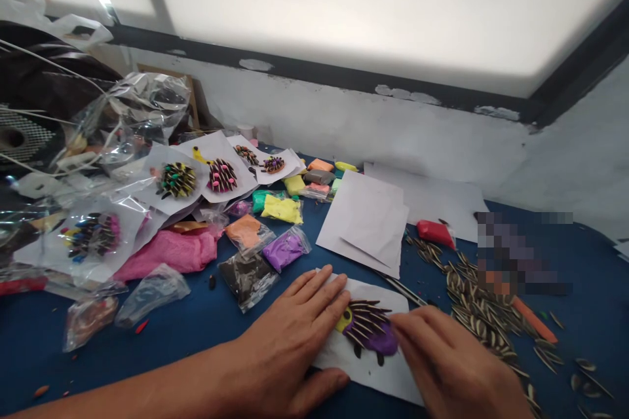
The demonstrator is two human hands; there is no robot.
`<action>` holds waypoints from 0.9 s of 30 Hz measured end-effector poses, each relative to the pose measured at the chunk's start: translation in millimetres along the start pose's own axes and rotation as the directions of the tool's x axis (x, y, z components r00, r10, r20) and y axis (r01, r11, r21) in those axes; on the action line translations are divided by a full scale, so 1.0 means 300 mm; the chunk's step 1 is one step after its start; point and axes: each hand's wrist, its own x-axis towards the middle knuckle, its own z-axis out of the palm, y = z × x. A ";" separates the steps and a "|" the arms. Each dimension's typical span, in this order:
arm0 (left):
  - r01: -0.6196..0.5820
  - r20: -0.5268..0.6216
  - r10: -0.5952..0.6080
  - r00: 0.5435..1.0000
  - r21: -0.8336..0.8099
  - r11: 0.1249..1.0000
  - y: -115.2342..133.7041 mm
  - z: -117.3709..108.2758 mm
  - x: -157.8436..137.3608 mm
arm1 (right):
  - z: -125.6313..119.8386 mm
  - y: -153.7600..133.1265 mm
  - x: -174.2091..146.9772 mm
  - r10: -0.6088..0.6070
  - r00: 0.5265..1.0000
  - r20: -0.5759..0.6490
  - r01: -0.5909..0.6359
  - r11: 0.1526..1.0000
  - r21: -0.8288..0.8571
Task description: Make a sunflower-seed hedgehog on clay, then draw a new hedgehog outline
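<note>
My left hand [295, 330] lies flat with fingers stretched out on a white paper sheet [376, 376]. On that sheet is a hedgehog figure [368, 327] of purple modelling clay with a yellow head, dark feet and striped sunflower seeds set in it as spines. The left fingertips rest beside the yellow head. At the figure's right end, the thumb and fingers of my right hand [457, 353] are pinched together against the purple clay. Whatever they hold is hidden. Loose sunflower seeds [472, 304] are heaped to the right of this hand.
Bagged clay in purple [285, 247], black [249, 275], orange [244, 233] and yellow [282, 209] lies beyond my left hand. Several finished seed figures [177, 179] sit on papers at the left. Blank sheets [366, 219] and a red clay packet [436, 234] lie toward the wall.
</note>
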 end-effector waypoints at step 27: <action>-0.025 -0.047 0.024 0.999 -0.034 0.999 -0.012 0.017 -0.007 | -0.005 0.188 -0.039 0.517 0.821 0.242 -0.497 0.856 -0.142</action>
